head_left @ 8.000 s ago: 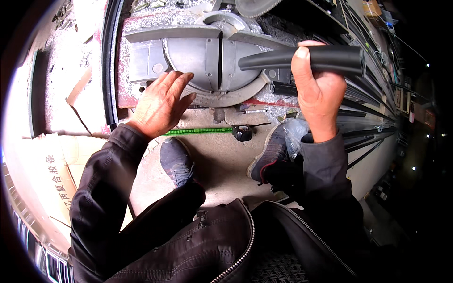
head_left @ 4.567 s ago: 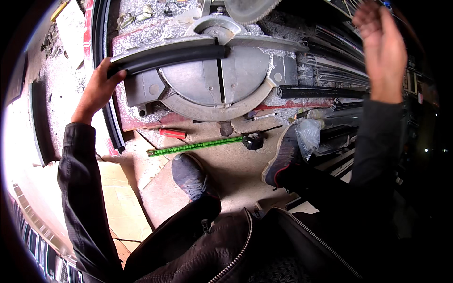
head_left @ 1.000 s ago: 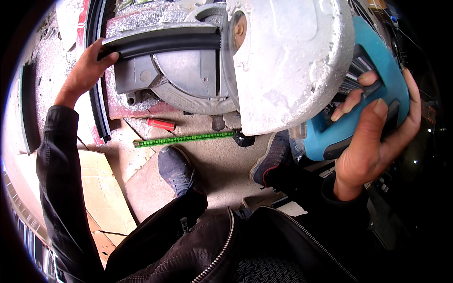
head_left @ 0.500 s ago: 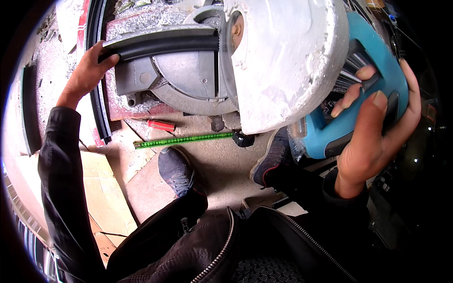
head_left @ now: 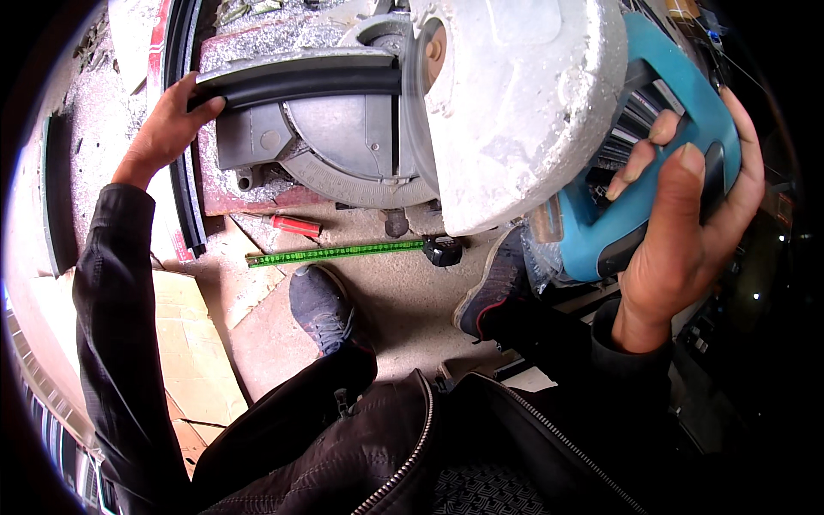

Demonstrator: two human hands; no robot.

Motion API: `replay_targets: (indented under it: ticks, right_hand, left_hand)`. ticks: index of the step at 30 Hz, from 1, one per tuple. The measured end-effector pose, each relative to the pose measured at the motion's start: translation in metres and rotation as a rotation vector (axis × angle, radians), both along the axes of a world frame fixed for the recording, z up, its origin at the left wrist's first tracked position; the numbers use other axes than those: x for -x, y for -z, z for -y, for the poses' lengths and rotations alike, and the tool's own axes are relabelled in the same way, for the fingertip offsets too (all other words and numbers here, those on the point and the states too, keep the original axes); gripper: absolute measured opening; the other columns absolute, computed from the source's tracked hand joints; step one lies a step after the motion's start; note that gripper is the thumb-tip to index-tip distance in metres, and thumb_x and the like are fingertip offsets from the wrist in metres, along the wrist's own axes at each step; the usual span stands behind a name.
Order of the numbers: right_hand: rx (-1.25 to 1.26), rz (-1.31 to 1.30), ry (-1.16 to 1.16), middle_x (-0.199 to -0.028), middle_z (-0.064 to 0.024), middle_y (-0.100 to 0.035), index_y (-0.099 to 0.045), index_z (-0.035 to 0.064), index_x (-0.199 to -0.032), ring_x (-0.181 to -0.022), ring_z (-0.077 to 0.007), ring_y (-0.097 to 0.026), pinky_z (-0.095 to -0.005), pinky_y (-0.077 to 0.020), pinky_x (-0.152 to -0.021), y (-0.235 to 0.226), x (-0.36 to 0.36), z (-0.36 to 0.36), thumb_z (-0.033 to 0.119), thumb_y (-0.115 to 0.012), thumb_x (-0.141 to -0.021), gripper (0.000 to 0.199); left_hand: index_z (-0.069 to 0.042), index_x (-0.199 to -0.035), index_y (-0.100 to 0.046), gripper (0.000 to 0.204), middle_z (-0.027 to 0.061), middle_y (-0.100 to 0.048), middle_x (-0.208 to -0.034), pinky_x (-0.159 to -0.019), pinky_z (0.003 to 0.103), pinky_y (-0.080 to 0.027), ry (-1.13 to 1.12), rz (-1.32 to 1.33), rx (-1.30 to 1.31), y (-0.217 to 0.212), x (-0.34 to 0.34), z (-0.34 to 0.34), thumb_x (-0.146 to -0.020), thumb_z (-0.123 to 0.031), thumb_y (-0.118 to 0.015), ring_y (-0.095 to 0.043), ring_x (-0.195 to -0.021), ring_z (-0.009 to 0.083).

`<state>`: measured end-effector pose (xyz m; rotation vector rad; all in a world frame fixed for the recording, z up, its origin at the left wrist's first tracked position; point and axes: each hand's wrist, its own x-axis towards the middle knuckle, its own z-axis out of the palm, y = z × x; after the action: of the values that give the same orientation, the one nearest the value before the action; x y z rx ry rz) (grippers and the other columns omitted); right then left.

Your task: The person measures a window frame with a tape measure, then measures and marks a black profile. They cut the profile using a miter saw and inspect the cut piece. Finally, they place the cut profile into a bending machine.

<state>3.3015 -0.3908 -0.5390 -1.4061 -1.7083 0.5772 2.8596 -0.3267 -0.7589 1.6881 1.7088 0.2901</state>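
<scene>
My left hand point(head_left: 167, 123) grips the left end of a black profile strip point(head_left: 309, 81), thumb in front and fingers behind. The strip lies across the bed of a miter saw point(head_left: 343, 142), its right end at the saw's slot beside the blade point(head_left: 420, 112). A whitish, dust-coated guard point(head_left: 524, 103) covers most of the blade. On the right, my right hand point(head_left: 678, 232) is wrapped round the saw's teal handle point(head_left: 717, 103), fingers through its opening. The trigger is hidden by my fingers.
A tape measure point(head_left: 443, 251) lies on the floor with its green blade pulled out leftward. Close by is a red-handled screwdriver point(head_left: 296, 226). Long black profiles point(head_left: 182, 184) stand left of the saw, near flattened cardboard point(head_left: 193, 343). Metal shavings point(head_left: 249, 39) cover the board behind.
The handle and guard have shifted slightly up and left in the picture, my right hand with them. My left hand still holds the strip, a little farther right in view.
</scene>
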Motion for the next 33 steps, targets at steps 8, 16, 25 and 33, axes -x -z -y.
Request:
replay_targets:
  ticks: [8,16,25,33]
  right_hand:
    - [-0.062,-0.035,-0.066,-0.109,-0.0126,-0.065,-0.028,-0.0032,-0.153,-0.079,-0.0140,-0.061,-0.0291,-0.0575,-0.065,0.010,-0.002,0.005,0.019,-0.059,-0.104,0.062]
    - [-0.063,-0.010,-0.035,-0.110,-0.0138,-0.064,-0.029,0.0000,-0.153,-0.077,-0.0144,-0.060,-0.0299,-0.0571,-0.064,0.014,0.001,0.009,0.019,-0.057,-0.106,0.059]
    - [-0.079,-0.038,-0.078,-0.110,-0.0132,-0.063,-0.029,0.0021,-0.154,-0.077,-0.0143,-0.059,-0.0300,-0.0570,-0.064,0.017,-0.002,0.010,0.017,-0.056,-0.106,0.057]
    - [-0.059,-0.052,-0.066,-0.111,-0.0127,-0.063,-0.028,0.0022,-0.154,-0.078,-0.0149,-0.059,-0.0306,-0.0573,-0.064,0.018,-0.001,0.011,0.015,-0.055,-0.106,0.057]
  left_hand:
    - [0.012,-0.150,-0.042,0.078,0.0286,-0.063,-0.134,-0.112,0.040,-0.044,0.035,0.009,0.039,0.001,0.006,-0.004,-0.099,-0.040,-0.071,-0.061,-0.127,0.0333]
    - [0.007,-0.140,-0.052,0.056,0.0222,-0.067,-0.125,-0.107,0.038,-0.046,0.014,-0.028,-0.008,-0.002,-0.001,-0.001,-0.102,-0.032,-0.069,-0.063,-0.119,0.0265]
    - [0.007,-0.141,-0.051,0.057,0.0229,-0.067,-0.126,-0.107,0.038,-0.046,-0.004,-0.033,-0.013,0.001,-0.001,0.000,-0.102,-0.031,-0.068,-0.063,-0.120,0.0269]
    - [0.009,-0.144,-0.047,0.063,0.0253,-0.065,-0.129,-0.110,0.039,-0.045,0.015,-0.013,0.003,0.000,0.000,-0.001,-0.101,-0.033,-0.069,-0.062,-0.123,0.0299]
